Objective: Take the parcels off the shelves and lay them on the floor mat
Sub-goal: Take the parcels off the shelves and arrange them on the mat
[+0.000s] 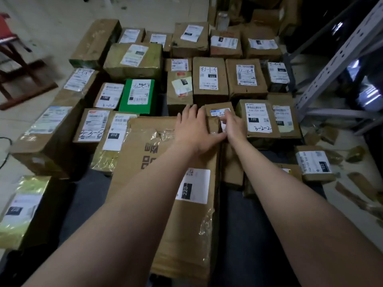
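Left hand flat on long carton, right hand on small parcel (grip unclear)

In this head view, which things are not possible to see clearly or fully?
Head view: small box, partly covered by left hand and right hand; whether the right hand grips it is unclear.
Gold parcel: cut off by the left edge.
Shelf rack: its contents lost in darkness.
Far labels: print blurred, too small.

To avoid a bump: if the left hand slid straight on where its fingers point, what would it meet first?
Probably the brown parcel with yellow stickers, just beyond the left hand; depth is unclear.
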